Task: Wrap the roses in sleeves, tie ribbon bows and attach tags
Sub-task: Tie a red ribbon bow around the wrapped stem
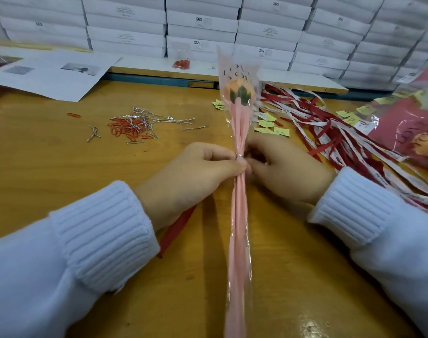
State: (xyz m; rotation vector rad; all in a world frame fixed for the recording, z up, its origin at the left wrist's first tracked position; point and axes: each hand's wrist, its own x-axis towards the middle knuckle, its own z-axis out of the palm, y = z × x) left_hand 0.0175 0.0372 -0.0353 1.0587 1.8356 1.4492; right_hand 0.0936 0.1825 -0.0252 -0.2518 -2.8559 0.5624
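Observation:
A peach rose [237,91] stands upright inside a pink and clear sleeve [239,228] printed with dark letters. My left hand [195,174] grips the gathered sleeve at its narrow middle. A silver twist tie [239,155] circles the sleeve just above my left thumb. My right hand [281,167] is on the other side of the sleeve, its fingers curled at the tie; what they pinch is hidden. A red ribbon [176,230] lies on the table under my left wrist.
Silver twist ties [156,118] and red paper clips [125,130] lie at the left. Red and white ribbons [342,132] and yellow tags [271,129] spread at the right, beside wrapped roses [417,140]. Printed sheets [54,71] and stacked white boxes [200,23] lie behind.

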